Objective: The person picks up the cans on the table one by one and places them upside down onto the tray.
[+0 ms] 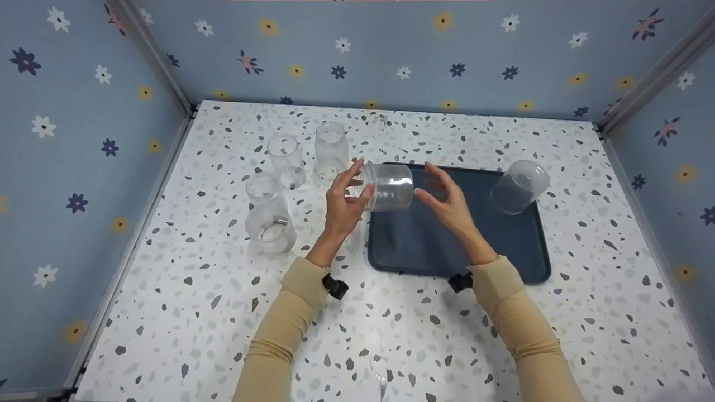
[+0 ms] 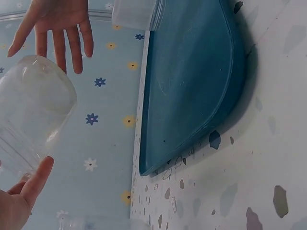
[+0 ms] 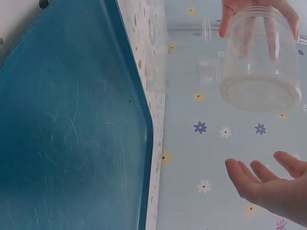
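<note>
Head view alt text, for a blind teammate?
A left hand holds a transparent cylindrical jar sideways, base facing the empty right hand. Another jar stands on a dark blue rectangular tray; four more jars stand left of it.

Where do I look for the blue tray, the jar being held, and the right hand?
Blue tray (image 1: 416,240), head view: its bare floor.
Held jar (image 1: 393,188), head view: its clear side wall.
Right hand (image 1: 452,207), head view: near the thumb's base.

White glare is caught on the clear jar (image 1: 394,192), a soft shadow is cast beside the tray (image 2: 192,76), and wrist-view detail is slightly softened.
</note>
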